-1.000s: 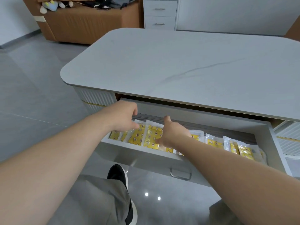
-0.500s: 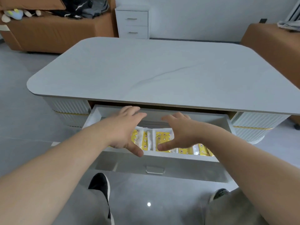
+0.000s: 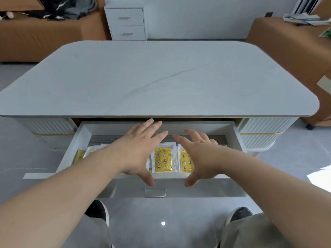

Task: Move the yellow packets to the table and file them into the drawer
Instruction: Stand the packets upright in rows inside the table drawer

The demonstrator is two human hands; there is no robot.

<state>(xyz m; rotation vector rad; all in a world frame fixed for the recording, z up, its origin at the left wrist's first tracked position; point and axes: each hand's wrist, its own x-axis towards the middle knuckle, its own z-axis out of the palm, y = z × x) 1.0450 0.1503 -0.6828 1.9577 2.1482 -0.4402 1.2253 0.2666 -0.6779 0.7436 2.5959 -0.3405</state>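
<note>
Head view: open drawer (image 3: 71, 154) pulled out under the near edge of the grey table (image 3: 161, 77). Yellow packets (image 3: 163, 159) lie in a row inside it, left to right, in clear wrappers printed with stars and crescents (any text too small to read). Left hand (image 3: 138, 153) and right hand (image 3: 200, 158) are over the packets, fingers spread and straight, holding nothing; cannot tell if they touch. Clear handle (image 3: 155, 192) on the drawer front. White cabinet (image 3: 128, 24) far behind.

A glossy grey tiled floor (image 3: 139, 217) is seen catching a spot of light, and a white two-drawer cabinet (image 3: 127, 24) is set against the pale wall (image 3: 197, 17), with a brown leather sofa (image 3: 50, 40) left of it and a brown upholstered bench (image 3: 286, 43) off right.
</note>
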